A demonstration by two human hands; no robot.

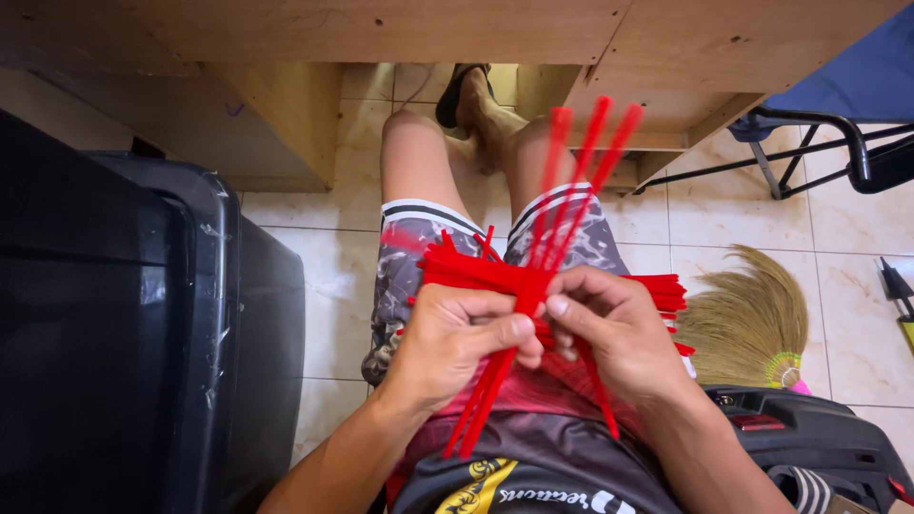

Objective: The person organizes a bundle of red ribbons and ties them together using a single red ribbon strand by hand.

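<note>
Strips of red plastic are lying crossed over the lap; left hand and right hand are both pinching the crossing, weaving barely begun, ends loose.

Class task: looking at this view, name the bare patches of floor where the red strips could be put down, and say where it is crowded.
Bare tile lies between the black bin and the person's legs, and again between the legs and the straw broom. The lap is crowded: left hand, right hand and the red strips.
</note>
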